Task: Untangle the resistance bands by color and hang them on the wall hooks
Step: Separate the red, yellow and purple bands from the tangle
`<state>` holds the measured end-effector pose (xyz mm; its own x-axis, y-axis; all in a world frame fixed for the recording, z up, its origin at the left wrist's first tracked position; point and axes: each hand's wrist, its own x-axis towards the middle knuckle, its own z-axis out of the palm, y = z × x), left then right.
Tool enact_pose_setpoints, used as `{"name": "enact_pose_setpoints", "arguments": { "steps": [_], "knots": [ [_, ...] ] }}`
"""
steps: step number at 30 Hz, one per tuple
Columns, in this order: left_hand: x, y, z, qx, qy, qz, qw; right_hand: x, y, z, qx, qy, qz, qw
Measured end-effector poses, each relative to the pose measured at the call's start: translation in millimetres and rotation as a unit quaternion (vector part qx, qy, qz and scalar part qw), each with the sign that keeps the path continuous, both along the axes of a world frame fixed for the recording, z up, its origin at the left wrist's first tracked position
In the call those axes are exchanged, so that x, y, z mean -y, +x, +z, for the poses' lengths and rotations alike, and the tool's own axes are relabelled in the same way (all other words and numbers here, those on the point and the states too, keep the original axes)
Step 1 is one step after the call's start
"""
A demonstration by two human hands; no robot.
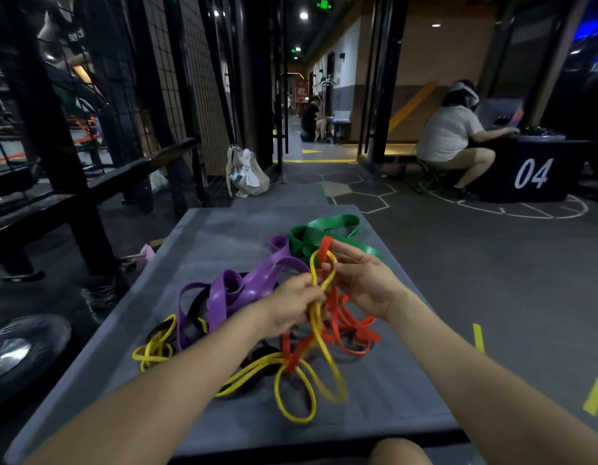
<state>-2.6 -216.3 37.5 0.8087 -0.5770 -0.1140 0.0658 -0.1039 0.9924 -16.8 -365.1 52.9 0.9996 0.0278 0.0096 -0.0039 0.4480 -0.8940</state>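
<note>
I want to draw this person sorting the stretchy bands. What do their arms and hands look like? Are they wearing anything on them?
Both forearms are bare all the way to the picture's edge: no sleeves show. The left hand and right hand have no gloves, and I can see no watch, bracelet or ring. Anything worn higher up the arms is out of view.

Glossy rubbery bands, matt mat

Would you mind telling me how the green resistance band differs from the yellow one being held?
The wide green rubber resistance band lies untouched at the grey mat's far end; the thin yellow rubber resistance band is lifted near the middle, gripped by the left hand and looped against the right hand. Green lies clear of the red band; yellow tangles with it. Both are closed loops.
</note>
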Motion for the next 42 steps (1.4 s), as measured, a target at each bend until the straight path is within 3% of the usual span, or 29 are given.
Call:
{"name": "enact_pose_setpoints", "arguments": {
  "steps": [2, 6, 8, 10, 11, 14, 16, 19, 21, 23, 25, 29, 33, 36, 42],
  "knots": [
    [-18, 4, 16, -0.02, -0.017, 0.008, 1.0, 7, 0, 0, 0.006, -0.055, -0.003, 0.998],
    [-55, 16, 50, -0.02, -0.005, 0.006, 1.0, -4, 4, -8, 0.04, -0.253, -0.009, 0.967],
    [-63, 15, 66, -0.012, 0.007, -0.019, 1.0, -23, 10, -14, 0.036, -0.372, -0.037, 0.927],
    [-66, 11, 79, -0.001, 0.016, -0.044, 0.999, -38, 18, -21, 0.034, -0.501, -0.09, 0.86],
    [-68, 10, 84, 0.006, 0.016, -0.051, 0.999, -44, 22, -24, 0.045, -0.528, -0.087, 0.843],
    [-81, 14, 94, 0.022, 0.023, -0.048, 0.998, -51, 23, -27, 0.056, -0.523, -0.004, 0.851],
    [-96, 20, 95, 0.062, 0.104, -0.023, 0.992, -40, 24, -25, 0.037, -0.577, -0.056, 0.814],
    [-115, 31, 88, 0.166, 0.326, 0.007, 0.93, -9, 24, -12, 0.031, -0.643, -0.169, 0.746],
    [-117, 39, 84, 0.237, 0.414, 0.019, 0.879, 5, 19, -3, 0.031, -0.716, -0.201, 0.668],
    [-113, 47, 87, 0.302, 0.432, 0.052, 0.849, 10, 17, 1, 0.057, -0.782, -0.188, 0.592],
    [-111, 55, 95, 0.335, 0.402, 0.097, 0.847, 14, 15, 3, 0.077, -0.807, -0.156, 0.565],
    [-117, 72, 96, 0.336, 0.338, 0.164, 0.864, 22, 14, 0, 0.062, -0.797, -0.103, 0.592],
    [-118, 74, 84, 0.233, 0.189, 0.22, 0.928, 24, 16, -6, 0.058, -0.681, -0.08, 0.725],
    [-119, 73, 80, 0.182, 0.137, 0.224, 0.948, 22, 17, -13, 0.07, -0.636, -0.057, 0.767],
    [-131, 76, 70, 0.111, 0.092, 0.266, 0.953, 25, 12, -30, 0.059, -0.733, 0.001, 0.678]
  ]
}}
